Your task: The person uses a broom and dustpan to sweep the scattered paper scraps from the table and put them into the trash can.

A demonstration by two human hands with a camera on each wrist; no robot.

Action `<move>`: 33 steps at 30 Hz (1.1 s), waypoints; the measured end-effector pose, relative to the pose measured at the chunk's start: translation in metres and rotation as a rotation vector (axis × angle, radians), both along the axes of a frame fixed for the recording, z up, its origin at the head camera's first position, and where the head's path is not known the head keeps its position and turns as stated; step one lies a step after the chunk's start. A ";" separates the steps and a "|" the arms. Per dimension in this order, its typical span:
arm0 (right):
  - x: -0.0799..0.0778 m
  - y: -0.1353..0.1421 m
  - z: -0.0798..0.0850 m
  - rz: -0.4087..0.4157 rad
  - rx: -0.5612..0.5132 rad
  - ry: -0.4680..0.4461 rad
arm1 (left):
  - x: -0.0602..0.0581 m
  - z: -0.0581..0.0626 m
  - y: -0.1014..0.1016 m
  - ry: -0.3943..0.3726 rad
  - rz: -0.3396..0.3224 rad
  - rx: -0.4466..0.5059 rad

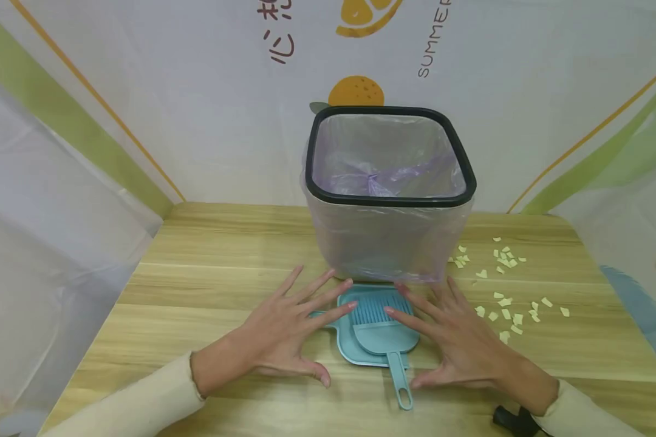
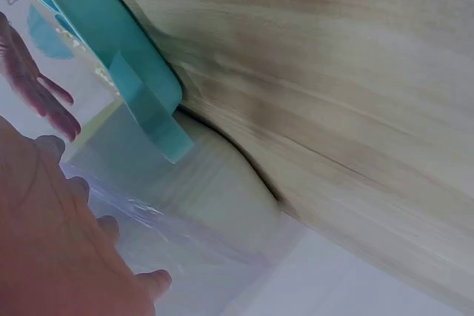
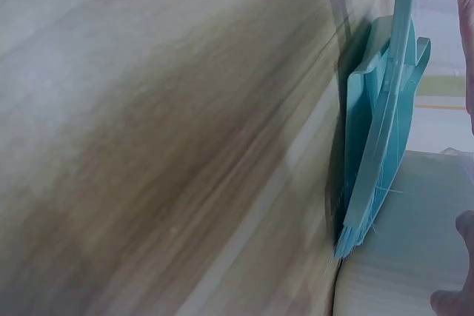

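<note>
Our left grip [image 1: 285, 331] and right grip [image 1: 459, 337], both splayed apart, flanking a blue brush [image 1: 385, 338] on a dustpan [image 1: 345, 341], a lined bin [image 1: 388, 243] behind, pale scraps [image 1: 518, 319] on the tabletop [image 1: 213, 285]

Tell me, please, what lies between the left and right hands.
In the head view, the brush lies on the dustpan between the left hand and the right hand.

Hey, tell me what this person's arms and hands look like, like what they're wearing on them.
The left hand and right hand are bare, with no gloves or rings visible. Both arms wear plain cream long sleeves that end near the wrists, with no markings to be seen. A black object shows beside the right cuff; whether it is worn, I can't tell.
</note>
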State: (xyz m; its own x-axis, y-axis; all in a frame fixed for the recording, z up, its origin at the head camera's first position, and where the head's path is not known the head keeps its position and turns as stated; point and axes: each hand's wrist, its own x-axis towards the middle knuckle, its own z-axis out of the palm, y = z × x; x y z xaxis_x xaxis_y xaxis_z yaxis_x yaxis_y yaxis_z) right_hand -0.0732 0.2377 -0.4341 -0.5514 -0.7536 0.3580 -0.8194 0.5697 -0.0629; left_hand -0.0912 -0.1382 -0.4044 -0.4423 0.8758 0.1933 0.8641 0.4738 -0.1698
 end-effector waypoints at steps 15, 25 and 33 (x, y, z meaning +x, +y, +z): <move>0.006 0.020 -0.003 -0.080 0.022 -0.067 | -0.002 -0.003 -0.019 0.009 0.019 0.068; 0.008 0.032 -0.002 -0.125 0.022 -0.073 | -0.001 -0.001 -0.032 -0.012 0.073 0.059; 0.011 0.046 -0.002 -0.169 0.026 -0.064 | -0.003 -0.002 -0.043 -0.013 0.095 0.088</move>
